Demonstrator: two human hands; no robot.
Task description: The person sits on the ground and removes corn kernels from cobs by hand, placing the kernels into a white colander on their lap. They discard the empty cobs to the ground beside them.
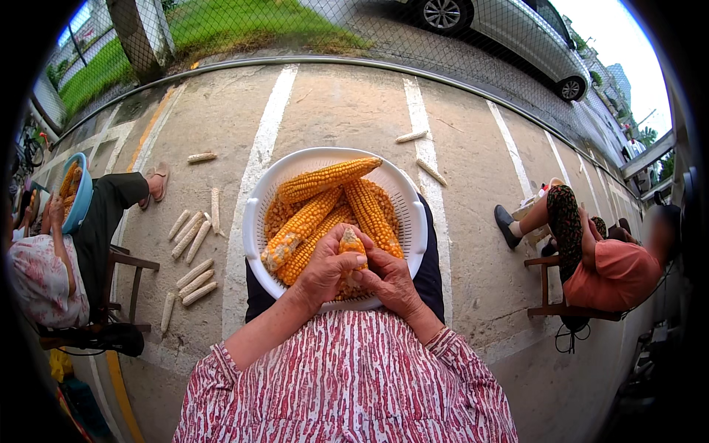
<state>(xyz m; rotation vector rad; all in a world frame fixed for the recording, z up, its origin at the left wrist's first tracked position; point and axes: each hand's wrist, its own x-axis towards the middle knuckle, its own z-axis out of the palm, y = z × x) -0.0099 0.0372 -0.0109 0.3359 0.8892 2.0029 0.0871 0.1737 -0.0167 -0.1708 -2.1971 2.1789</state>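
Observation:
A white plastic colander basket [412, 199] rests on my lap. Several dried yellow corn cobs [332, 178] lie in it on a bed of loose kernels [382, 196]. Over the basket's near side, my left hand [329, 263] grips one corn cob [350, 246], its pale tip pointing away from me. The left thumb lies across this cob. My right hand [390, 277] touches the same cob from the right, with thumb and fingers closed around its lower part. Both hands hide much of the cob's lower end.
Stripped cobs [191, 238] lie on the concrete floor [332, 111] to the left, and a few more [431, 171] ahead. A person with a blue basin [80, 194] sits at left; another person [609, 271] sits at right. A chain-link fence [354, 33] runs beyond, with a silver car [509, 39] behind it.

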